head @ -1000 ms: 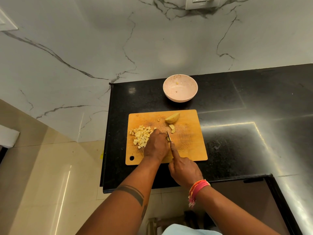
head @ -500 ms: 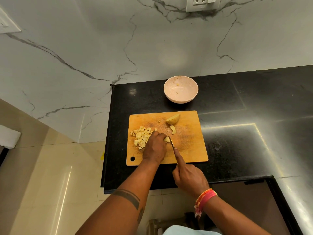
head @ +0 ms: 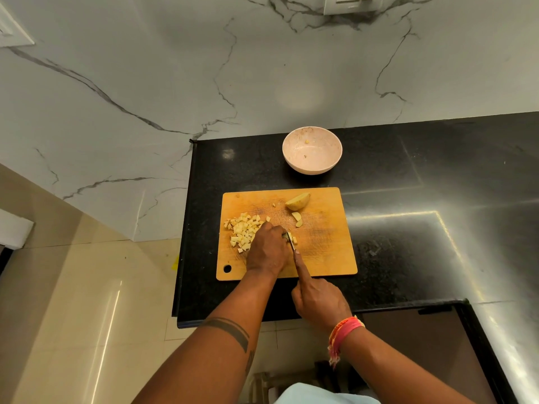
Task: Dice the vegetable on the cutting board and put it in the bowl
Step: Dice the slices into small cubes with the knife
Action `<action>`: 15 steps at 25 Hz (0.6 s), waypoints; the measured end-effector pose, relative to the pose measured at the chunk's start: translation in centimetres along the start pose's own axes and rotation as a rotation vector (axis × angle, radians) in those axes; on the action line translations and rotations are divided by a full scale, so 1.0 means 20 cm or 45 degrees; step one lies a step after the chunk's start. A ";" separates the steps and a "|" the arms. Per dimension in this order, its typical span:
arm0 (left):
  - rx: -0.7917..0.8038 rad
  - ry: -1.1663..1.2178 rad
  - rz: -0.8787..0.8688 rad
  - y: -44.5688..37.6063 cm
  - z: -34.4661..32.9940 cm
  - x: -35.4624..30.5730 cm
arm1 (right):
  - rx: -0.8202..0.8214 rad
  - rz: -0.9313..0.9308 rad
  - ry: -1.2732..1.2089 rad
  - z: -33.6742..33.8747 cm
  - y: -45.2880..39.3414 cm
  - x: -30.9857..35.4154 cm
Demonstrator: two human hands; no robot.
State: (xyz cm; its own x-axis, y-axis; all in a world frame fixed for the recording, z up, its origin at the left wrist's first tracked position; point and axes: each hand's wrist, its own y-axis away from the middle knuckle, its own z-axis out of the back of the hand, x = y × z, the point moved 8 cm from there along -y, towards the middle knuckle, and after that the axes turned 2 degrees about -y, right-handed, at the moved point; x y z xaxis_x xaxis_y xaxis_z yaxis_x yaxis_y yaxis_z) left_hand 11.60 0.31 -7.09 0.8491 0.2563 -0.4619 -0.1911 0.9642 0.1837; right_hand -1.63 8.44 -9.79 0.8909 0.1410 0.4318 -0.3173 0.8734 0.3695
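Presently, a knife (head: 290, 242) is gripped by the right hand (head: 319, 301) over the cutting board (head: 326, 252); a vegetable piece (head: 294, 239) is held by the left hand (head: 268, 252), beside diced pieces (head: 243, 230).

Left hand (head: 267, 252) palm down, fingers curled under, tips hidden; forearm tattooed. Right hand (head: 319, 301) fisted round a knife (head: 290, 240) handle, index finger straight along the blade's spine; wrist wears threads (head: 342, 335).

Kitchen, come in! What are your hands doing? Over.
Left hand holding potato piece, right hand gripping knife. Diced pile on board. Bowl nearly empty.
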 end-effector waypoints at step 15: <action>-0.030 0.005 0.091 0.00 0.02 0.05 | -0.082 0.035 -0.014 0.07 -0.04 0.05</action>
State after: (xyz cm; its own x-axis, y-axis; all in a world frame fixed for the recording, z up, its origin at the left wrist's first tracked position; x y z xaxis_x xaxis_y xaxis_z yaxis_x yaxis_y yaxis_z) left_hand 12.58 0.61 -7.17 0.8308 0.3248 -0.4519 -0.2627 0.9447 0.1961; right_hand -0.94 7.26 -8.40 0.8784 0.1603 0.4503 -0.3194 0.8977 0.3036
